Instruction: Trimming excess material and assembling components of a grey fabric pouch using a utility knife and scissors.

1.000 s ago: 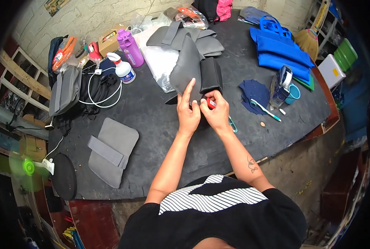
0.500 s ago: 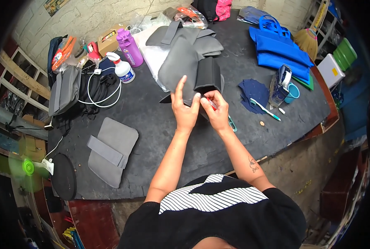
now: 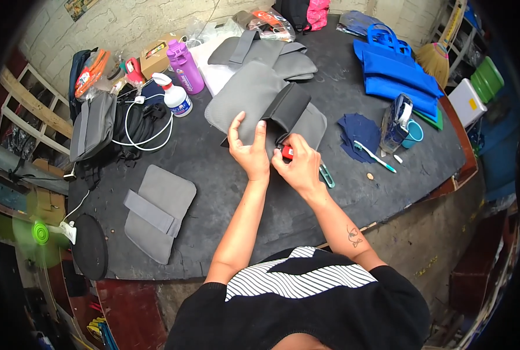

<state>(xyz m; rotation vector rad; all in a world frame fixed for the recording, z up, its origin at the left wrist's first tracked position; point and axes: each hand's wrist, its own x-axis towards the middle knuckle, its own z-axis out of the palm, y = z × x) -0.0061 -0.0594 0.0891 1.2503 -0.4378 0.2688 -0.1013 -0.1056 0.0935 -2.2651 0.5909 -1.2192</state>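
A grey padded fabric panel (image 3: 236, 96) with a folded black flap (image 3: 289, 108) lies in front of me on the table. My left hand (image 3: 250, 153) is at its near edge, index finger and thumb stretched over the top. The other fingers are partly hidden, seemingly holding the edge. My right hand (image 3: 298, 166) is closed around a small red object (image 3: 287, 151), possibly a lighter, right at the flap's near corner. Just beyond this hand lies a green-handled cutter (image 3: 327, 176). More grey padded pieces (image 3: 295, 61) are stacked behind the panel.
Left on the black table (image 3: 225, 210) are another grey panel (image 3: 160, 204), a spray bottle (image 3: 175, 96), a purple bottle (image 3: 185, 67) and a grey bag (image 3: 90, 128). To the right are dark blue fabric (image 3: 356, 134), a toothbrush (image 3: 376, 157), a teal cup (image 3: 412, 134) and blue bags (image 3: 397, 73).
The grey panel has turned and shifted toward me, its black flap now slanting. My left hand moved slightly left and down, my right hand slightly down, and more of the red object shows.
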